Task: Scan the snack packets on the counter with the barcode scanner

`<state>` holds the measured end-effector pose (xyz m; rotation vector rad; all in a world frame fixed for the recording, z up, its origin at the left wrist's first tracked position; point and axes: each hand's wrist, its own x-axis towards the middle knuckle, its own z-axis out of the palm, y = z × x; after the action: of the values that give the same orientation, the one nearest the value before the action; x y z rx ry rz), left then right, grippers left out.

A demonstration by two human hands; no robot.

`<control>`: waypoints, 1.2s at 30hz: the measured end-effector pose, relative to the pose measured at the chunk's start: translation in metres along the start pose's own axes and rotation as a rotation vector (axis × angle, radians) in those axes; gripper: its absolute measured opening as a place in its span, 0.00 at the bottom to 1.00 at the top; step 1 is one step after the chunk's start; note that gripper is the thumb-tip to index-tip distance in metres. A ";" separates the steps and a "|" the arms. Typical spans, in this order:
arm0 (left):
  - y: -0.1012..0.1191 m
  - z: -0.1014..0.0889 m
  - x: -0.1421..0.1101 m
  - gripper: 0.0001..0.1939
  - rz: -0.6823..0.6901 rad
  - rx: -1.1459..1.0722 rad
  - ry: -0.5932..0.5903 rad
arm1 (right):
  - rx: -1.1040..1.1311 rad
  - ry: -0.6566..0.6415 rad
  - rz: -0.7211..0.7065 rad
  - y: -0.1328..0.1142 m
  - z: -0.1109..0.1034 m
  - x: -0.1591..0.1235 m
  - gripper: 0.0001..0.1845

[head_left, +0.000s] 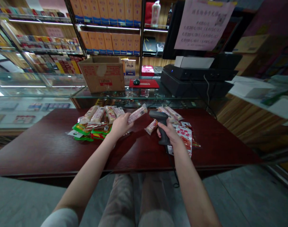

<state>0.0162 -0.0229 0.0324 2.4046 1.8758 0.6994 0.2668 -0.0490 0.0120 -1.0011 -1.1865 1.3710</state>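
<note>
My left hand (120, 125) is closed round a long clear snack packet (137, 113), held just above the dark red table (40, 148). My right hand (169, 132) grips the handle of a black barcode scanner (159, 118), whose head points left toward that packet. A cable hangs from the scanner's handle over the table's front edge. Left of my left hand lies a row of similar snack packets (99, 115) on top of green-edged packs (87, 132). More packets (185, 137), red and white, lie beneath and to the right of my right hand.
Behind the table runs a glass counter (63, 88) carrying a cardboard box (102, 74), a red mouse pad with a mouse (144, 83) and a black cash register (196, 78). Shelves of goods fill the back wall. My knees show below the table's edge.
</note>
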 end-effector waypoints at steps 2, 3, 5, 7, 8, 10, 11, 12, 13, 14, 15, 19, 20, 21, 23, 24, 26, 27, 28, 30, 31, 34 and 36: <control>-0.007 0.003 -0.010 0.19 -0.007 0.018 0.006 | -0.016 -0.047 0.017 0.001 0.003 -0.001 0.22; -0.009 0.005 -0.013 0.18 -0.013 0.023 0.006 | -0.019 -0.070 0.020 0.001 0.004 -0.002 0.23; -0.012 0.010 -0.015 0.18 -0.039 0.038 0.009 | -0.015 -0.105 0.018 0.002 0.006 -0.003 0.23; -0.012 0.014 -0.014 0.19 -0.060 0.067 0.000 | -0.010 -0.129 0.010 0.001 0.008 -0.004 0.24; -0.012 0.015 -0.014 0.19 -0.063 0.080 -0.008 | -0.009 -0.139 0.007 0.001 0.009 -0.004 0.24; -0.012 0.017 -0.014 0.19 -0.050 0.095 -0.026 | -0.007 -0.155 0.004 0.000 0.010 -0.005 0.23; -0.012 0.017 -0.015 0.19 -0.035 0.098 -0.026 | -0.008 -0.163 0.006 0.000 0.010 -0.005 0.22; -0.012 0.017 -0.015 0.19 -0.020 0.099 -0.014 | -0.010 -0.168 0.012 0.000 0.010 -0.005 0.22; -0.012 0.017 -0.016 0.19 -0.007 0.102 0.005 | -0.015 -0.166 0.020 0.001 0.009 -0.005 0.22; -0.012 0.015 -0.017 0.19 -0.003 0.113 0.033 | -0.020 -0.158 0.030 0.002 0.008 -0.005 0.22; -0.012 0.013 -0.018 0.20 -0.016 0.132 0.070 | -0.026 -0.145 0.039 0.003 0.007 -0.004 0.22; -0.018 -0.004 -0.019 0.28 -0.270 0.225 0.286 | -0.025 -0.073 0.035 0.007 0.001 -0.001 0.23; -0.021 -0.009 -0.019 0.29 -0.343 0.238 0.334 | -0.024 -0.062 0.028 0.008 0.000 -0.001 0.23; -0.024 -0.013 -0.019 0.28 -0.400 0.249 0.368 | -0.024 -0.056 0.024 0.008 0.000 0.000 0.23; -0.031 -0.018 -0.020 0.25 -0.467 0.268 0.398 | -0.028 -0.059 0.019 0.009 -0.001 0.000 0.22; -0.034 -0.019 -0.020 0.23 -0.486 0.276 0.404 | -0.034 -0.065 0.017 0.009 -0.001 0.000 0.21; -0.038 -0.018 -0.020 0.23 -0.504 0.282 0.417 | -0.050 -0.073 0.015 0.009 -0.001 0.000 0.20; -0.038 -0.017 -0.020 0.22 -0.507 0.282 0.420 | -0.058 -0.074 0.017 0.009 -0.001 0.000 0.19; -0.039 -0.017 -0.020 0.21 -0.507 0.283 0.417 | -0.062 -0.072 0.021 0.009 0.000 0.000 0.19; -0.037 -0.016 -0.019 0.19 -0.504 0.290 0.400 | -0.057 -0.066 0.023 0.008 0.001 0.000 0.19; -0.036 -0.015 -0.019 0.19 -0.503 0.292 0.392 | -0.051 -0.064 0.017 0.007 0.001 0.000 0.19; -0.030 -0.015 -0.019 0.22 -0.496 0.287 0.393 | -0.041 -0.054 0.005 0.006 0.001 -0.001 0.20; -0.026 -0.013 -0.019 0.25 -0.470 0.288 0.375 | -0.039 -0.038 0.013 0.004 0.000 -0.002 0.20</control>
<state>-0.0159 -0.0361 0.0305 1.9235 2.7267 0.9356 0.2660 -0.0511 0.0077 -1.0158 -1.2408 1.3876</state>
